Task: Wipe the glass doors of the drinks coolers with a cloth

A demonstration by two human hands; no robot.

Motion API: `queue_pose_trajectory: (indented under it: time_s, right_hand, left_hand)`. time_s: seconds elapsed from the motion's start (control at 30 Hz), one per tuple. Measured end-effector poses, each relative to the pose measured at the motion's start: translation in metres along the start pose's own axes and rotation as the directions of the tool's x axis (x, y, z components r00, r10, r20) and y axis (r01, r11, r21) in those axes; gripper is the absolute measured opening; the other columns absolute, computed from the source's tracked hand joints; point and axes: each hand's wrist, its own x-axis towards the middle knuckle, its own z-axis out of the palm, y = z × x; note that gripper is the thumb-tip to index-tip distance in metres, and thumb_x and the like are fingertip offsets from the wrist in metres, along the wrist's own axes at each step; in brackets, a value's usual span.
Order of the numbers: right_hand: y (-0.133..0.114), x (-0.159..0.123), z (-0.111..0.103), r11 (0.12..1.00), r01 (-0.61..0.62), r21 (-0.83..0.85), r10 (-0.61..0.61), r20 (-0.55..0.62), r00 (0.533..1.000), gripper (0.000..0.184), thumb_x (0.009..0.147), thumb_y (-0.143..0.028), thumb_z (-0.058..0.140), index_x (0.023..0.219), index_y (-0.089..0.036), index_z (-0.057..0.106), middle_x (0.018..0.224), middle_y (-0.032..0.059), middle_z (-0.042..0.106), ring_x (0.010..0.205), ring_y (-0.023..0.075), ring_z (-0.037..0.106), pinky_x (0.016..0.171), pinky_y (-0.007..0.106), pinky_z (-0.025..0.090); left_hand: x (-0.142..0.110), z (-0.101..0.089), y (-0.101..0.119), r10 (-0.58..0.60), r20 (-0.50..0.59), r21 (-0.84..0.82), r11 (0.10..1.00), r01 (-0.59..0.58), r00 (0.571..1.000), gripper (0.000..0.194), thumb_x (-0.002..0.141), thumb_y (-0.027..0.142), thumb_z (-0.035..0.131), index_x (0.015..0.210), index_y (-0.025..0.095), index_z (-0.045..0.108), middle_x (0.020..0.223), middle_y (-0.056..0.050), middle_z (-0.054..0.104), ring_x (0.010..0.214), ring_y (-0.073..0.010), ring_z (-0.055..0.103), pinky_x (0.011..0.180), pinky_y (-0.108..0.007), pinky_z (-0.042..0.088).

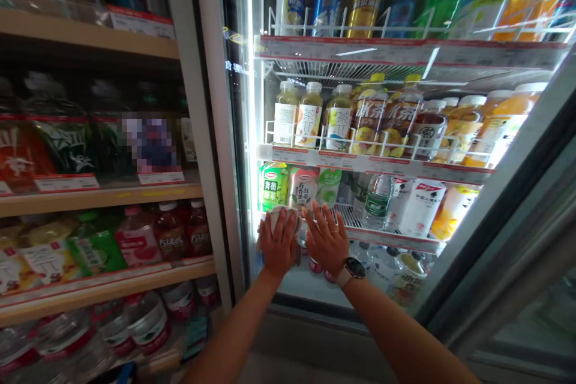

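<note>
My left hand (278, 243) lies against the glass door of a drinks cooler (297, 288) and holds a crumpled white cloth (283, 218) under its fingers. Beside it, my right hand (324, 239) rests with fingers spread and nothing in them. A ring shows on one finger, and a round smartwatch (355, 270) sits on that wrist. Behind the glass, just beyond both hands, stand green tea cartons (274, 187) and a water bottle (378, 203) on a lit shelf.
Wire-railed cooler shelves hold rows of bottles and cans with red price strips. A pale door frame (202, 102) stands to the left, beside wooden shelves (99, 201) of bottled drinks. A slanting metal door edge (490, 210) runs along the right.
</note>
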Motion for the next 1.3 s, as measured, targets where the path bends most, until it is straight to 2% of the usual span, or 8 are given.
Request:
queue_pose_trajectory:
  time_s: [0.2,0.4,0.53,0.7,0.9,1.03,1.17,1.3]
  right_hand:
    - [0.002,-0.001,0.000,1.000,0.013,0.006,-0.013,0.011,1.000,0.059,0.088,-0.022,0.050,0.147,-0.020,0.041,0.145,0.0081,0.051,0.145,0.0230,0.030,0.122,0.043,0.014]
    - [0.001,-0.003,0.001,1.000,-0.007,0.004,0.007,0.029,1.000,0.066,0.089,-0.025,0.052,0.152,-0.021,0.030,0.146,0.0080,0.050,0.143,0.0240,0.035,0.122,0.044,0.013]
    - [0.001,-0.002,0.001,1.000,-0.008,0.005,0.008,0.027,1.000,0.067,0.089,-0.025,0.051,0.152,-0.022,0.029,0.147,0.0078,0.048,0.143,0.0236,0.035,0.122,0.043,0.014]
    - [0.001,-0.001,-0.001,1.000,0.005,-0.013,-0.005,0.012,1.000,0.059,0.090,-0.026,0.050,0.147,-0.021,0.040,0.147,0.0075,0.049,0.146,0.0228,0.028,0.122,0.043,0.012]
    - [0.002,-0.002,-0.001,1.000,0.014,-0.022,-0.014,0.026,1.000,0.056,0.090,-0.025,0.050,0.145,-0.020,0.044,0.147,0.0072,0.048,0.147,0.0229,0.026,0.122,0.044,0.013]
    - [0.002,-0.003,0.002,1.000,0.013,-0.016,-0.013,0.022,1.000,0.060,0.089,-0.025,0.052,0.148,-0.020,0.039,0.149,0.0074,0.046,0.147,0.0230,0.023,0.122,0.045,0.013]
    - [0.001,-0.003,0.002,1.000,0.010,-0.013,-0.010,0.027,1.000,0.059,0.090,-0.026,0.050,0.148,-0.019,0.039,0.149,0.0080,0.046,0.148,0.0228,0.023,0.122,0.045,0.013]
    - [0.001,-0.002,0.000,1.000,0.014,0.000,-0.014,0.002,1.000,0.059,0.091,-0.026,0.049,0.148,-0.017,0.039,0.146,0.0090,0.050,0.148,0.0220,0.020,0.122,0.044,0.014]
  left_hand:
    - [0.009,-0.011,-0.015,0.260,0.041,-0.015,0.966,-0.260,0.965,0.047,0.095,0.020,0.046,0.141,0.027,0.047,0.143,-0.003,0.054,0.147,-0.0233,0.022,0.120,-0.043,0.024]
    - [0.038,-0.023,-0.050,0.027,-0.034,0.016,1.000,-0.026,0.999,0.053,0.097,0.025,0.041,0.149,0.023,0.034,0.156,-0.009,0.035,0.148,-0.0249,0.020,0.121,-0.046,0.021]
    - [0.031,-0.012,-0.031,-0.136,-0.091,-0.001,0.991,0.137,0.986,0.057,0.097,0.021,0.040,0.152,0.022,0.027,0.157,-0.010,0.030,0.148,-0.0246,0.019,0.122,-0.049,0.016]
    - [0.005,0.002,0.009,-0.002,0.006,-0.009,1.000,0.002,1.000,0.056,0.095,0.025,0.046,0.150,0.022,0.032,0.152,-0.008,0.040,0.148,-0.0263,0.018,0.121,-0.050,0.020]
    - [0.020,-0.013,-0.016,0.185,0.066,-0.017,0.983,-0.184,0.981,0.053,0.097,0.024,0.040,0.149,0.030,0.034,0.150,0.001,0.045,0.149,-0.0192,0.017,0.123,-0.040,0.018]
    - [0.039,-0.020,-0.030,0.042,0.037,0.012,0.999,-0.043,0.998,0.057,0.097,0.025,0.040,0.152,0.023,0.026,0.156,-0.006,0.033,0.149,-0.0235,0.012,0.123,-0.045,0.015]
    - [0.030,-0.012,-0.006,-0.087,0.028,0.050,0.995,0.086,0.996,0.061,0.096,0.025,0.042,0.153,0.016,0.021,0.157,-0.012,0.029,0.149,-0.0269,0.012,0.122,-0.050,0.015]
    - [0.012,-0.005,0.014,0.066,0.071,0.034,0.997,-0.069,0.995,0.059,0.096,0.026,0.044,0.151,0.016,0.028,0.154,-0.010,0.036,0.149,-0.0276,0.012,0.121,-0.049,0.019]
